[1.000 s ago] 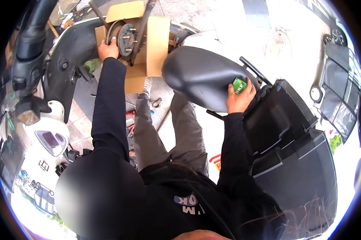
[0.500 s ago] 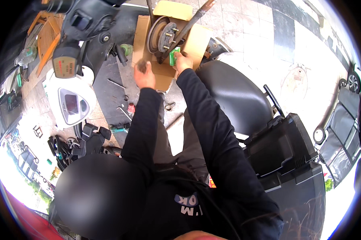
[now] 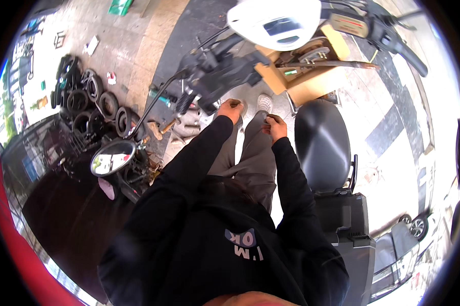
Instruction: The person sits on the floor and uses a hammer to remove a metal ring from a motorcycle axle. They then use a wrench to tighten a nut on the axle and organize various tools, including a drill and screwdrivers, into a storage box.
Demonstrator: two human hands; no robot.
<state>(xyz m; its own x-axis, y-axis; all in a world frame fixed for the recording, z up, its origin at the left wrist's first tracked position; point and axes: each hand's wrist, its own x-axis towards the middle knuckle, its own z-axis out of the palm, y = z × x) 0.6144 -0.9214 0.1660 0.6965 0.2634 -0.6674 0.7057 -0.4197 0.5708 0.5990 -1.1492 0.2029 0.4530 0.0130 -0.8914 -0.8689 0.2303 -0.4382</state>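
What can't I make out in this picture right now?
All in the head view:
- Bare left hand: anything it may hold, hidden by curled fingers.
- Bare right hand: same, its own fingers hide the palm.
- Open brown cardboard box: far left corner, behind the white plastic scooter cowl.
- Curved red surface: cut off by the dark rim.

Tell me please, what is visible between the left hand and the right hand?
In the head view, a grey trouser leg shows between the left hand and right hand.

Bright daylight bleaches the pavement (image 3: pixel 393 198) and glints off the black seat (image 3: pixel 322 148); fisheye edges bend into dark corners.
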